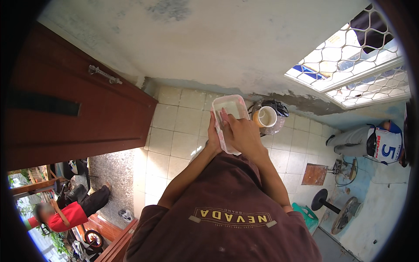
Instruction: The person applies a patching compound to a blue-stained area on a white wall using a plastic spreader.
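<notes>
My left hand (pixel 213 133) grips the left side of a white, pink-smeared plastic container (pixel 233 102) held in front of me. My right hand (pixel 241 135) reaches into it, fingers closed on a small pink item (pixel 224 113) that I cannot identify, partly hidden by the fingers. Just right of the container, lower down, a cream-and-yellow cup (pixel 266 116) sits among dark plastic and clear material on what looks like a stand.
Brown door (pixel 52 122) at left; grilled window (pixel 340 56) at upper right. Tiled floor (pixel 166 139); person in red (pixel 67 216) outside; person in white shirt (pixel 384 144) at right. Green plastic object (pixel 305 216), weight-plate-like discs (pixel 345 216) and a floor hatch (pixel 315 174) lie lower right.
</notes>
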`<state>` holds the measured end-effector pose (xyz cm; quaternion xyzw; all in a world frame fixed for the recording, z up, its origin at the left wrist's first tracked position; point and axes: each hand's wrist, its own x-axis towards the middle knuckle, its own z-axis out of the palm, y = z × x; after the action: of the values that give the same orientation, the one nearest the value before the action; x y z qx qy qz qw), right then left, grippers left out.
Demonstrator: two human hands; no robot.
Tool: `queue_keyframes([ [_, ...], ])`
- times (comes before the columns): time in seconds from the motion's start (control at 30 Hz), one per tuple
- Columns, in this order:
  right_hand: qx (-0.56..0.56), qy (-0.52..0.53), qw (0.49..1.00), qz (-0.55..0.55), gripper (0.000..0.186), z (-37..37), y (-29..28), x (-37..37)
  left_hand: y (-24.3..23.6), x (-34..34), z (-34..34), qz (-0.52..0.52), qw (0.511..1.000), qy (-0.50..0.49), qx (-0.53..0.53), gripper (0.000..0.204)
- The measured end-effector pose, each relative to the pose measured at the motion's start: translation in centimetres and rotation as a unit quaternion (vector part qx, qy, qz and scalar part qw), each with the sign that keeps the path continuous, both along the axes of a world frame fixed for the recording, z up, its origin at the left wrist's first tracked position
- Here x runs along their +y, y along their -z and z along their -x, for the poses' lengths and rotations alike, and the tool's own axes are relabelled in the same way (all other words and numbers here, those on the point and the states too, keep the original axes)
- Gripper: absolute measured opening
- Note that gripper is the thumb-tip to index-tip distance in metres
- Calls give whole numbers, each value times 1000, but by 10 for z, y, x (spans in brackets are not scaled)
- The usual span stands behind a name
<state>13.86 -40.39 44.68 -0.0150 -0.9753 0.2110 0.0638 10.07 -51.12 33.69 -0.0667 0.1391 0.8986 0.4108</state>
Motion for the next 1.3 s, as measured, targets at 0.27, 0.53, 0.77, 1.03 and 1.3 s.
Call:
queue_keyframes([
  [0.27, -6, -17, 999, 37, 24, -2, 5, 12, 14, -1, 5, 4, 998, -36, 49, 78],
  [0.53, -26, 89, 995, 30, 23, 5, -18, 33, 14, -1, 11, 9, 998, -26, 55, 80],
  [0.77, 25, 36, 999, -3, 24, 11, 15, 14, 4, 10, 12, 29, 999, -11, 41, 78],
  [1.03, 27, 57, 993, 97, 19, 18, -17, 10, 9, -2, 31, 21, 997, -12, 76, 75],
  [1.3, -37, 33, 999, -5, 29, 47, 0, 33, 7, -6, 39, 64, 996, 3, 60, 75],
])
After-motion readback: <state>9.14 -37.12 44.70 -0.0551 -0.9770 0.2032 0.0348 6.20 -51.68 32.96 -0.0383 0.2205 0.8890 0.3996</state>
